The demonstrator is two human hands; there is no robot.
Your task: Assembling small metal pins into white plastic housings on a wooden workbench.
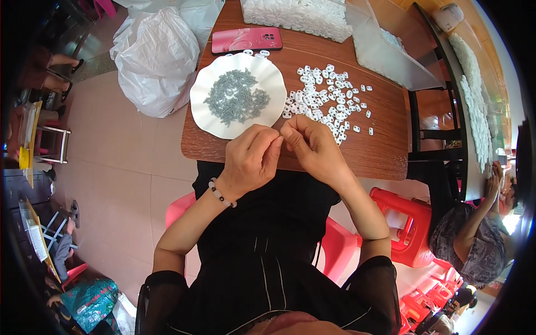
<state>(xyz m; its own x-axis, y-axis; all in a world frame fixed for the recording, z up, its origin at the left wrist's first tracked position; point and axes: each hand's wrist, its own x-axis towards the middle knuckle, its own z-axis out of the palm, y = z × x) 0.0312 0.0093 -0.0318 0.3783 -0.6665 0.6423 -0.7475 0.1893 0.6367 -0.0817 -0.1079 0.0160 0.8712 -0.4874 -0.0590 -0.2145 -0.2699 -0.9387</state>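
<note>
My left hand (249, 160) and my right hand (316, 148) meet at the table's near edge, thumbs and fingertips pinched close together. Whatever sits between them is too small or too hidden to name. Just beyond my left hand stands a white wavy-rimmed plate (202, 116) holding a heap of small grey screw-like pieces (237, 94). Past my right hand, small white two-holed plastic pieces (321, 96) lie scattered in a loose pile. A bracelet of pale and dark beads (221, 193) circles my left wrist.
Beyond the plate a pink phone (247, 41) lies on the brown table (377, 159). Clear bins of white pieces (298, 21) line the far edge. A white plastic bag (153, 64) bulges at left, a red stool (401, 223) stands at right. Another person (474, 240) sits far right.
</note>
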